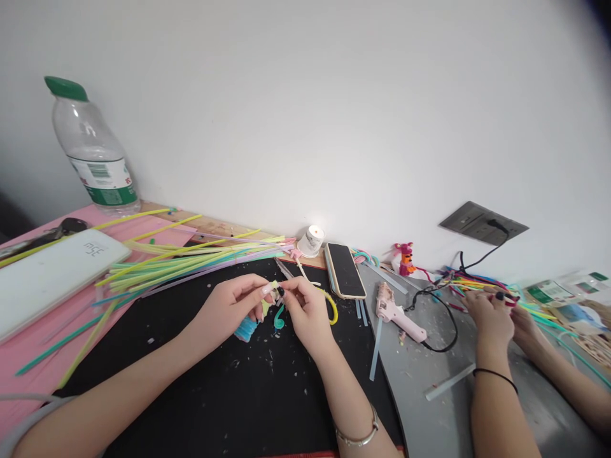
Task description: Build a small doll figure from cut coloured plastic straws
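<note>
My left hand (233, 304) and my right hand (305, 308) meet over the black mat (229, 394), fingertips pinched together on a small pale-yellow straw piece (274, 289). A blue coiled straw piece (247, 329) shows under my left hand, and a teal curl (279, 318) hangs below the fingers. A yellow curved straw (333, 308) lies just right of my right hand. A bundle of long green and yellow straws (191, 257) lies behind my hands.
A plastic bottle (93, 152) and a white power bank (48, 273) are at the left. A lit candle (311, 240), a phone (344, 270) and a pink glue gun (398, 312) sit at the middle. Another person's hands (496, 315) handle straws at the right.
</note>
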{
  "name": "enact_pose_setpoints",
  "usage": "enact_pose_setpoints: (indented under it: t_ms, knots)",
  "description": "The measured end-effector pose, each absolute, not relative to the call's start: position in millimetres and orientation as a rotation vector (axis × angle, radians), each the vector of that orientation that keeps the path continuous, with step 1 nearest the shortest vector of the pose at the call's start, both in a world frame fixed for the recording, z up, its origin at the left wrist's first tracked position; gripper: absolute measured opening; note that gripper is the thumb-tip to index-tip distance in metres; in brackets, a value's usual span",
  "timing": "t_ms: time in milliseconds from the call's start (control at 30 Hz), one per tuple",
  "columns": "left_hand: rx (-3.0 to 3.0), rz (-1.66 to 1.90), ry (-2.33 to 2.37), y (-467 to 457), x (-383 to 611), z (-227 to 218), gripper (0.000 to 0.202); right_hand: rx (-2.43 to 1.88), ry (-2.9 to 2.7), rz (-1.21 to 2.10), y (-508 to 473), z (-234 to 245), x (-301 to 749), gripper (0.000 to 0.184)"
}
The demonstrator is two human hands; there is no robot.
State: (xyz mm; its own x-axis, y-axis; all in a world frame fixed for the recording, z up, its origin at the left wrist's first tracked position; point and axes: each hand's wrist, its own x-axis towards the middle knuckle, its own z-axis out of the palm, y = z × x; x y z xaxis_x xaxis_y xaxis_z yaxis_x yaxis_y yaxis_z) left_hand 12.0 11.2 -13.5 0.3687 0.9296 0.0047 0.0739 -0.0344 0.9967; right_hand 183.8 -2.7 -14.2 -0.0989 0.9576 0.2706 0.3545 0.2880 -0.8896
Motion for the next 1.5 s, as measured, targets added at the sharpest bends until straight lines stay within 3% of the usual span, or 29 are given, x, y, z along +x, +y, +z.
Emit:
enact_pose_setpoints:
  t_ms: [400, 1500]
  knots:
    - [1.416, 0.971, 0.906, 10.7, 12.0, -11.5, 0.018, -1.202, -1.717, 0.775, -1.3, -15.2, 184.6, 0.013]
    - [1.397, 0.904, 1.009, 8.9, 12.4, -6.2, 0.026, -1.220, -1.614, 0.910, -8.0, -10.9, 175.9, 0.008]
